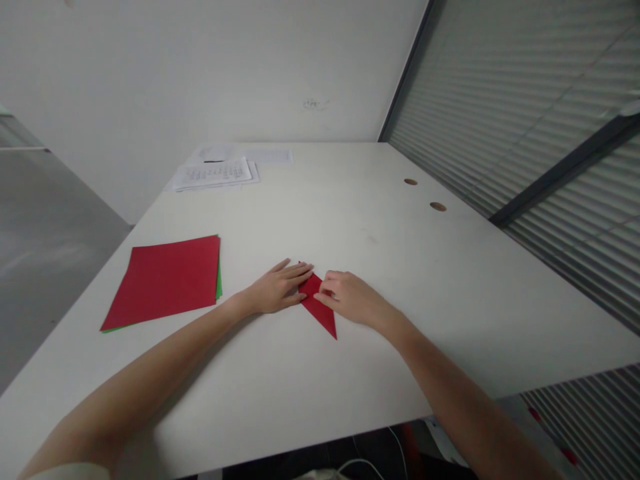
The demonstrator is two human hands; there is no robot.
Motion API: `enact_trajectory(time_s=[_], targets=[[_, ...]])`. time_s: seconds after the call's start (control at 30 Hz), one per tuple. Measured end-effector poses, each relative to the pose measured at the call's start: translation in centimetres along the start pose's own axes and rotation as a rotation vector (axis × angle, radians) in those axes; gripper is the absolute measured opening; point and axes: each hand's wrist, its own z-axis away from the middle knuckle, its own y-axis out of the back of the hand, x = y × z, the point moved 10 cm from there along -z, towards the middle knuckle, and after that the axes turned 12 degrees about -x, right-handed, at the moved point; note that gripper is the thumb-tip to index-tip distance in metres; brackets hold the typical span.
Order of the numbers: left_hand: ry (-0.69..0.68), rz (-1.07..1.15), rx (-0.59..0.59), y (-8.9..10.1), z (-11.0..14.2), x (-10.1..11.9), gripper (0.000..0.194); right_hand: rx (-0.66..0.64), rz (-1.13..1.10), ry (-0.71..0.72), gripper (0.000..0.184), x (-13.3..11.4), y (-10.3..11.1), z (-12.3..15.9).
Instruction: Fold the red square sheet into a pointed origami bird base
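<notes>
A small folded red paper [318, 305] lies on the white table [350, 227], its sharp point toward me. My left hand [277, 288] lies flat on the paper's left part, fingers stretched out and pressing it down. My right hand [347, 297] rests on the paper's right edge with its fingers curled and pinched against the fold. Both hands hide much of the paper.
A stack of square sheets [165, 280], red on top with green beneath, lies at the left. Printed white papers [215, 173] sit at the table's far edge. Two round cable holes [437, 207] are at the right, beside a slatted blind wall [525, 133].
</notes>
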Motion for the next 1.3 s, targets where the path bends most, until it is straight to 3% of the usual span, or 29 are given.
enact_trajectory(time_s=[0.17, 0.33, 0.43, 0.57, 0.7, 0.8, 0.93, 1.07, 1.2, 1.3], targets=[[0.005, -0.001, -0.014, -0.4, 0.0, -0.3, 0.055, -0.099, -0.089, 0.051, 0.028, -1.3, -1.4, -3.2], [0.012, 0.010, -0.035, -0.4, -0.1, -0.4, 0.054, -0.223, -0.198, -0.131, 0.022, 0.3, -3.5, -5.2], [0.024, 0.020, -0.033, -0.2, -0.1, -0.4, 0.055, -0.174, -0.293, -0.115, 0.024, 1.0, -2.8, -4.7], [0.040, 0.003, -0.040, -0.2, -0.2, -0.3, 0.058, 0.012, -0.421, -0.077, 0.018, 3.1, -1.2, -2.5], [0.062, -0.020, -0.025, -0.1, -0.2, -0.3, 0.058, 0.098, -0.492, -0.089, 0.022, 5.3, -2.0, -1.0], [0.078, -0.024, -0.016, 0.0, -0.2, -0.4, 0.060, 0.116, -0.488, -0.058, 0.027, 5.3, -2.7, -0.9], [0.072, -0.025, -0.013, 0.0, -0.2, -0.3, 0.056, 0.153, -0.533, -0.031, 0.019, 5.1, -2.1, -1.0], [0.076, -0.034, 0.037, 0.3, -0.1, -0.5, 0.048, 0.115, -0.569, -0.010, 0.031, 4.8, -1.7, -0.9], [0.086, -0.057, 0.076, 0.5, -0.1, -0.5, 0.047, 0.061, -0.470, -0.056, 0.010, 4.9, -2.1, -0.9], [0.105, -0.080, 0.090, 0.8, 0.0, -0.4, 0.045, 0.068, -0.330, -0.081, 0.010, 5.0, -2.3, -1.0]])
